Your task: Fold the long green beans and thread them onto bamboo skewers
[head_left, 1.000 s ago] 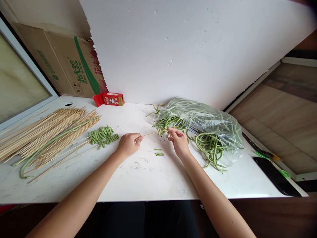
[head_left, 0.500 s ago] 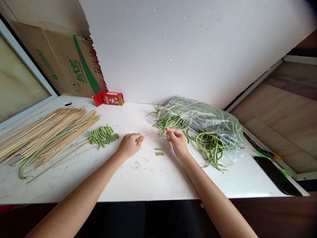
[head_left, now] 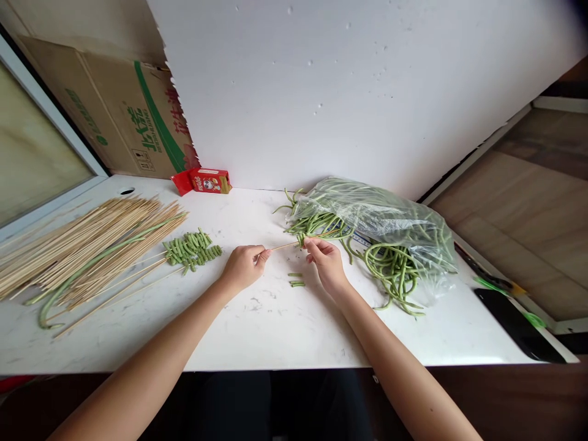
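- L hand (head_left: 243,266), left of the plastic bag (head_left: 381,214) (my landmark): thumb & fingers pinched tight on one end of a thin skewer (head_left: 282,247), no gap I can see.
- R hand (head_left: 325,257), just in front of the bag's left end: pinched on the skewer's loaded end, by the threaded bean pcs (head_left: 300,239). Can't tell if fingertips press bean, wood or both.
- So the skewer spans btwn hands, left of & nearer me than most of the bag, held abv the table.
- Main risk IMO: a jab. R fingers sit close to that end; if a pc gives suddenly under a hard push, the point could go into a fingertip.
- Pcs could split, too, if pierced off-centre or shoved along too hard.
- Skewer's thin, so it could bow or snap if the hands push agst each other out of line.
- Tip might snag the long beans (head_left: 390,269) spilling out in front of the bag, if R hand drifts that way.
- Loose cut pcs (head_left: 297,283), in front & left of the bag: a dropped wrist could knock them, prob. minor.
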`<state>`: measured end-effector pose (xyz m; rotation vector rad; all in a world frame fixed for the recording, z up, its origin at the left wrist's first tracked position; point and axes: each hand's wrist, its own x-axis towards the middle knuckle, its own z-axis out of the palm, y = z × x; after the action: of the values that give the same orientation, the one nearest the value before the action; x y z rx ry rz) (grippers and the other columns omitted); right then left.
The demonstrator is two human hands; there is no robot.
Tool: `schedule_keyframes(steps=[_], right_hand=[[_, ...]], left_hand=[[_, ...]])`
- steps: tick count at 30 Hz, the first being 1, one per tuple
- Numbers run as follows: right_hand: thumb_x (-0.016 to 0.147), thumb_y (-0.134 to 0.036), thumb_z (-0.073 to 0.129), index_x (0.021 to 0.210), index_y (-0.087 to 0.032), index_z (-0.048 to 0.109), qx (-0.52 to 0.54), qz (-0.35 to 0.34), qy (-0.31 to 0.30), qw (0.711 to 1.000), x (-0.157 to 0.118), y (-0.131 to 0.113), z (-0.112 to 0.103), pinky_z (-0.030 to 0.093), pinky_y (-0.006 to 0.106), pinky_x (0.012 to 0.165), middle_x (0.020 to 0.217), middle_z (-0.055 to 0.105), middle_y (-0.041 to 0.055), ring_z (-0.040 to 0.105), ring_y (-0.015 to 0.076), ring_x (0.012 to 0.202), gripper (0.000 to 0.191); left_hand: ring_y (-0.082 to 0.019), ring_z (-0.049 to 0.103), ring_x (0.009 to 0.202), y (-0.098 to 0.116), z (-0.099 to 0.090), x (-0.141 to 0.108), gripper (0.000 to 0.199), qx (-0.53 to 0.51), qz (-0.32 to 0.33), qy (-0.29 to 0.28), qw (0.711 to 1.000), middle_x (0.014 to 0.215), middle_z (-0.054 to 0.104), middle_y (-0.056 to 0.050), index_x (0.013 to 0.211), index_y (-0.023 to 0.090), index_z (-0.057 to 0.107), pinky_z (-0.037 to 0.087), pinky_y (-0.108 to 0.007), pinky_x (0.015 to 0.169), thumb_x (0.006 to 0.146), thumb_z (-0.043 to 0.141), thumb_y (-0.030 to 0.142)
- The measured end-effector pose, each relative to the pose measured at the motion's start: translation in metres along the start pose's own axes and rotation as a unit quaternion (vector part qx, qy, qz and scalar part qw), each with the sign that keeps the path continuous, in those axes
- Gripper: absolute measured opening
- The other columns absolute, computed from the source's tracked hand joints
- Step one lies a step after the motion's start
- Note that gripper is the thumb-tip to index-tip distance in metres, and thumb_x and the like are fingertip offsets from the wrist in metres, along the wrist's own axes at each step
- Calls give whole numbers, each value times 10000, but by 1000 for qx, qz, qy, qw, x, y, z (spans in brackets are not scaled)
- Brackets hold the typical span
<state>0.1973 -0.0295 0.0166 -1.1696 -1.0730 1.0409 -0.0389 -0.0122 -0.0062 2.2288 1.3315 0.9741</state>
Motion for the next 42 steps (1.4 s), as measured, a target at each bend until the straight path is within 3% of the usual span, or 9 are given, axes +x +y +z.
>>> schedule_keyframes(steps=[6,9,12,17,21,25,31,36,42], right_hand=[[826,-669,786,892,-235,843,-134,-33,-70,988,5,-13,-23,426,304,586,933,778,67,612,200,754,442],[792,-542,873,866,-248,866,-244,-83,-195,946,6,-21,-38,437,317,633,914,801,75,626,208,757,304],[789,-474,887,885,-258,887,-289,-91,-272,913,5,-22,-43,442,326,626,857,796,77,605,197,695,236],[815,-458,870,883,-283,893,-290,-98,-304,902,2,-15,-36,443,316,602,829,768,71,599,187,678,189],[856,-468,836,860,-278,877,-293,-102,-294,904,2,-14,-36,467,316,644,854,770,71,625,197,735,194],[877,-523,802,909,-245,848,-252,-62,-227,939,9,-11,-43,462,311,627,918,787,71,635,200,754,284],[746,-548,916,1009,-261,824,-7,38,-88,995,22,-4,-52,445,273,555,907,749,36,598,162,730,400],[720,-476,960,943,-267,811,135,79,-66,986,24,-9,-57,490,226,600,952,723,13,614,131,785,340],[760,-510,932,958,-279,789,165,87,-63,980,27,-6,-60,524,205,613,1023,743,6,657,144,859,336]], left_hand=[[-157,451,573,-8,-7,3,500,22,-43,49,998,585,569,-25,657,204,592,292,-306,615,1035,473,508],[-171,486,579,-11,-9,4,495,23,-58,53,997,575,583,-32,682,206,635,295,-309,614,1033,475,517],[-175,497,579,-13,-8,4,496,25,-64,56,996,568,589,-33,690,207,652,292,-310,613,1030,479,524],[-175,517,586,-15,-8,5,483,21,-66,51,996,597,619,-39,704,206,669,293,-312,614,1023,491,522],[-178,531,595,-15,-9,6,473,19,-66,48,996,611,634,-45,712,205,677,295,-312,615,1019,498,517],[-175,528,592,-15,-11,6,489,17,-65,53,996,605,629,-41,712,201,676,304,-308,618,1022,486,527],[-163,518,573,-15,-12,5,519,13,-59,62,996,589,610,-23,699,203,664,318,-299,620,1029,470,553],[-171,530,601,-14,-11,4,491,10,-33,50,998,614,628,-34,693,208,657,322,-293,620,1021,488,532],[-159,493,592,-13,-12,3,498,22,-22,13,999,602,579,-26,646,207,585,302,-287,612,1011,488,531]])
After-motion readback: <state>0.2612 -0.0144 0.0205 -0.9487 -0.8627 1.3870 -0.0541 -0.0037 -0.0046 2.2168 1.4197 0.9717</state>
